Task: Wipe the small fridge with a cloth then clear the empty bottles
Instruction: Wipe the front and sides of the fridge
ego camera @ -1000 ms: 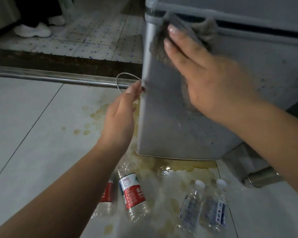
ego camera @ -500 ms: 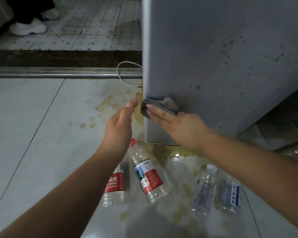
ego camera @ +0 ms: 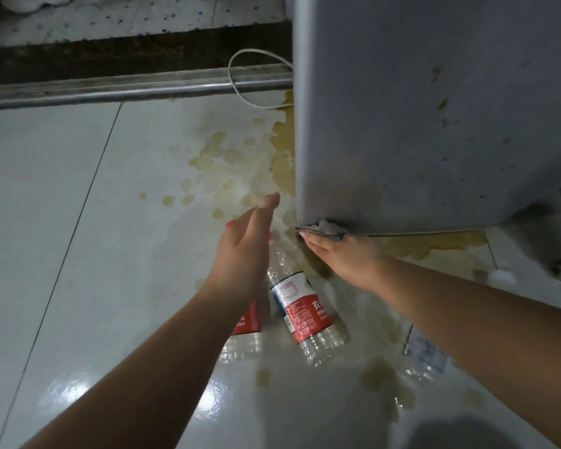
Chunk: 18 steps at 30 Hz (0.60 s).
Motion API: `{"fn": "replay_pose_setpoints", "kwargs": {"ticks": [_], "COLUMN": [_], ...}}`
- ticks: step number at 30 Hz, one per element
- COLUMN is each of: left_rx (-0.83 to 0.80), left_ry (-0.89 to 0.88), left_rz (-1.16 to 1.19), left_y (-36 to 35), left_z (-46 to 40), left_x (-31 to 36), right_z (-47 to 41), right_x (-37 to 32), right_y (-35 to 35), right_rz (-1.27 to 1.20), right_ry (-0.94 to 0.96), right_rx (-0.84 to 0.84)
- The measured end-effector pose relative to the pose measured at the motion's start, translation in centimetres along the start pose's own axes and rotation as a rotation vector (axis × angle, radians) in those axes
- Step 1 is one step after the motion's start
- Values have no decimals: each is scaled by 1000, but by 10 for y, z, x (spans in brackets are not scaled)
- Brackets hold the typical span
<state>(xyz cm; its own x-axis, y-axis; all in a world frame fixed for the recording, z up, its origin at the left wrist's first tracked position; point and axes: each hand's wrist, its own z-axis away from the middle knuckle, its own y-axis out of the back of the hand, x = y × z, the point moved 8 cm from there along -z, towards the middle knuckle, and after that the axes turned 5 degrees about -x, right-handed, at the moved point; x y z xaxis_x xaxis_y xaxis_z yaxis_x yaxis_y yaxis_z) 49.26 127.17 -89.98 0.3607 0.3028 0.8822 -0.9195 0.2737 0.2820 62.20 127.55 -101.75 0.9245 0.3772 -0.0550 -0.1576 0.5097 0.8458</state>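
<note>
The small grey fridge (ego camera: pixel 418 108) stands at the upper right, its side speckled with brown spots. My right hand (ego camera: pixel 344 257) presses a grey cloth (ego camera: pixel 329 226) against the fridge's bottom left corner. My left hand (ego camera: pixel 243 251) hovers open just left of that corner, touching nothing. Below my hands, two clear plastic bottles with red labels lie on the floor: one (ego camera: pixel 305 312) in full view, the other (ego camera: pixel 245 328) partly under my left forearm. A blue-labelled bottle (ego camera: pixel 425 348) shows beside my right forearm, mostly hidden.
Yellow-brown liquid (ego camera: pixel 227 163) is spilled on the white floor tiles around the fridge base. A white cable (ego camera: pixel 240 79) loops from behind the fridge over a metal door rail (ego camera: pixel 127 89). A white bottle cap (ego camera: pixel 499 277) lies at the right.
My right hand slid the cloth down the fridge's side from near the top to the bottom corner. My left hand came off the fridge edge and lowered. The view tilted down.
</note>
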Motion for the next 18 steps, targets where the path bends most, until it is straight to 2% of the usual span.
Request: {"fn": "replay_pose_setpoints", "kwargs": {"ticks": [5, 8, 10, 12, 14, 18], "left_rx": [-75, -76, -76, -66, -53, -48], "left_ry": [-68, -143, -189, -247, -310, -446], "left_rz": [-96, -109, -61, -7, 23, 147], "left_y": [-21, -27, -30, -30, -29, -29], "left_z": [6, 13, 19, 24, 29, 38], "left_x": [12, 29, 42, 59, 78, 117], "right_z": [22, 54, 83, 107, 131, 193], "right_x": [12, 26, 24, 25, 41, 44], "right_y": [12, 43, 78, 108, 134, 212], "right_rz": [124, 108, 197, 283, 170, 235], "right_ry": [-12, -12, 44, 26, -75, 48], "right_rx": [51, 256, 395, 389, 304, 738]}}
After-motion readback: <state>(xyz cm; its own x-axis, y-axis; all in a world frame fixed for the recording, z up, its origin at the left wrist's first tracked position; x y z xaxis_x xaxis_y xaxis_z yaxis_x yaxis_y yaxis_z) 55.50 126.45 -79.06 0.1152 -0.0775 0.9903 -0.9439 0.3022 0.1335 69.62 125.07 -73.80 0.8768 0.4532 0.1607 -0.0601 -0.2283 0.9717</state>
